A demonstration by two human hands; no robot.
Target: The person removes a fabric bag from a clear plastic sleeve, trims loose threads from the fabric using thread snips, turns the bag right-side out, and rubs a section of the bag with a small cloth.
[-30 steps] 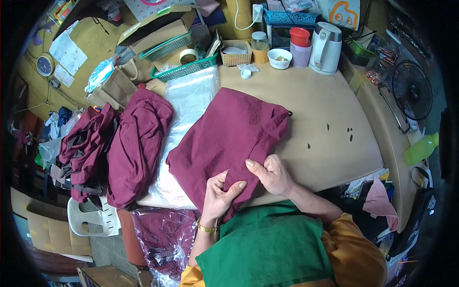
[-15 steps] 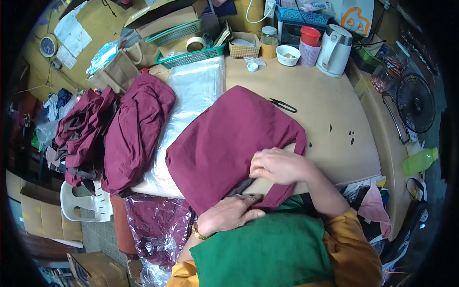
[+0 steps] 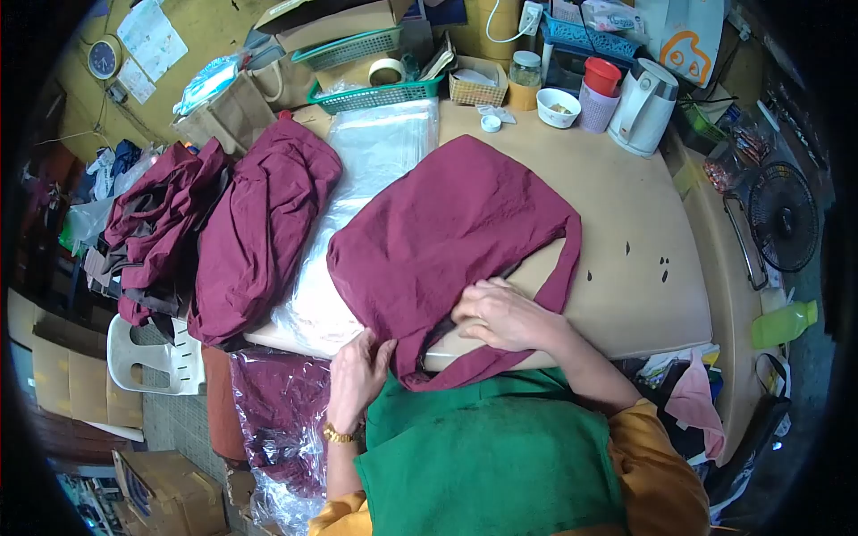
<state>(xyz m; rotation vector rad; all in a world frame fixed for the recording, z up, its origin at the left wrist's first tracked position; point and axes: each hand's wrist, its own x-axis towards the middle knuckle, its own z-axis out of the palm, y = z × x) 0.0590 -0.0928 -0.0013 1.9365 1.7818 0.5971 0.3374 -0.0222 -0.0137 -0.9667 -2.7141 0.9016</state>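
A maroon cloth bag (image 3: 456,232) lies flat and slightly tilted on the table in front of me, its strap loop (image 3: 561,268) hanging toward my body over the table edge. My left hand (image 3: 356,380), with a gold bracelet at the wrist, pinches the bag's lower left edge between thumb and fingers. At the bag's opening, my right hand (image 3: 505,314) has curled fingers gripping the dark-lined rim. Part of the strap passes below that hand, near my green apron (image 3: 492,447).
Two more maroon cloth pieces (image 3: 264,237) lie at the left beside a stack of clear plastic sleeves (image 3: 384,143). Along the back stand a green basket (image 3: 375,96), a jar (image 3: 525,80), a bowl (image 3: 559,109) and a white kettle (image 3: 643,107). A plastic-wrapped maroon bundle (image 3: 277,420) hangs below the table's front edge.
My left hand has moved left and slightly up, from the strap area to the bag's edge. The bag looks turned and straightened; the black snips beside it no longer show.
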